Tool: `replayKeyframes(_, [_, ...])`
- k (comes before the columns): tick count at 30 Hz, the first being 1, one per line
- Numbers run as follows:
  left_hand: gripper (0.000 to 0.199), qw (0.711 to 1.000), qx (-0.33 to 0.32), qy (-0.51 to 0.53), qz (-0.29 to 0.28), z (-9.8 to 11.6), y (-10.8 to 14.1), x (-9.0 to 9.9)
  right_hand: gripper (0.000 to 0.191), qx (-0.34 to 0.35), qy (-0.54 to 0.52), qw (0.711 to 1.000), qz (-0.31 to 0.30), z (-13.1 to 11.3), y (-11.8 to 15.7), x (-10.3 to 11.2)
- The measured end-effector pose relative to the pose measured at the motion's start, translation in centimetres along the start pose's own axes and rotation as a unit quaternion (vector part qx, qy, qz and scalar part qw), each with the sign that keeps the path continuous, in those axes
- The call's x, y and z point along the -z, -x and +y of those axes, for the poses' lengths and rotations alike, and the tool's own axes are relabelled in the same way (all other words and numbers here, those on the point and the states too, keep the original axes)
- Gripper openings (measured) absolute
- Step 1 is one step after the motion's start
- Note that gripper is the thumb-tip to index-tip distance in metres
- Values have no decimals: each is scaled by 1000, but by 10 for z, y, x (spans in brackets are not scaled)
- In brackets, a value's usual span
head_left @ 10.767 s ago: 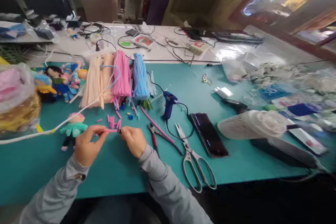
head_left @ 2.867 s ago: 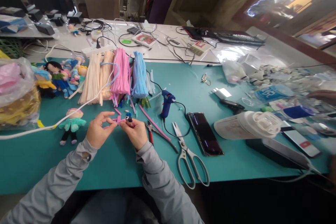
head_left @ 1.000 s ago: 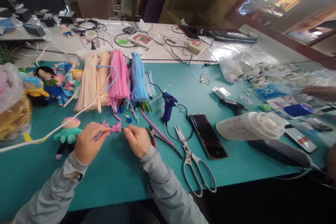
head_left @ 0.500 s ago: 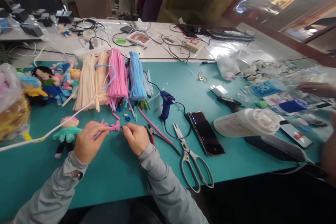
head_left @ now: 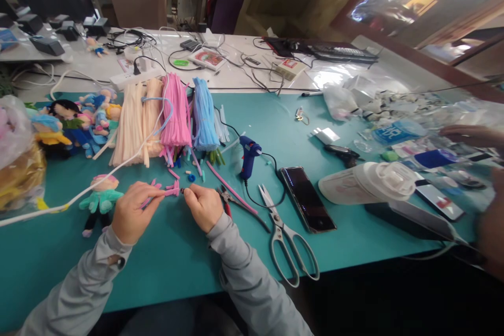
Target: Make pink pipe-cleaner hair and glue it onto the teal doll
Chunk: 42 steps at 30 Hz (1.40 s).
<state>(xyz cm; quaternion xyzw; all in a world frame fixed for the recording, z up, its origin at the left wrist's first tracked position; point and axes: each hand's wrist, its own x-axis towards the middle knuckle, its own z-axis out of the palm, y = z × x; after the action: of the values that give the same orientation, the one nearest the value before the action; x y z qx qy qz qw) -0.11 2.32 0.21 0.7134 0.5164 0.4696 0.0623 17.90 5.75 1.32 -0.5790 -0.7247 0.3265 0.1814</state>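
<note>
My left hand point(head_left: 136, 211) is closed in a pinch on a pink pipe-cleaner piece point(head_left: 170, 189), whose end points toward my right hand. My right hand point(head_left: 205, 208) pinches a tiny dark piece point(head_left: 181, 190) at its fingertips, close to the pink end; whether the two touch I cannot tell. Left of my left hand lies a doll point(head_left: 101, 200) with pink hair and a green top. Short cut pieces, among them a blue ring point(head_left: 191, 178), lie just beyond my hands. Red-handled pliers point(head_left: 227, 200) are beside my right hand, partly hidden by it.
Bundles of peach point(head_left: 134, 121), pink point(head_left: 176, 110) and blue pipe cleaners point(head_left: 205, 115) lie behind. To the right are a glue gun point(head_left: 248, 156), scissors point(head_left: 280, 226), a phone point(head_left: 308, 199) and a white cup point(head_left: 362, 184). Another person's hand point(head_left: 470, 134) is at far right.
My hands keep almost the same pose. The dark piece at my right fingertips shows a little more beside the pink end. The view has shifted slightly.
</note>
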Motion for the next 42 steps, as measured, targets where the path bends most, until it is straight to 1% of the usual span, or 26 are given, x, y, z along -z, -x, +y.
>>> replayKeyframes(4, [12,1000,-7,-2,1,0,-1,0,40,-7,-5,1000,-4,-1,0,1])
replayKeyframes(10, [14,1000,11,-10,-2,0,0,0,41,-14,-2,1000,-7,-1,-1,0])
replayKeyframes(16, [11,999,29,-31,3,-1,2,1,41,-6,9,1000,-3,0,0,0])
replayKeyframes(23, [10,998,53,-39,-1,0,2,1,40,-21,0,1000,-13,-2,-1,1])
replayKeyframes(30, [4,998,39,-42,8,2,2,0,40,-21,-20,999,-15,-2,0,1])
replayKeyframes(42, [4,998,33,-54,13,1,2,0,40,-18,7,1000,-11,-2,-1,-1])
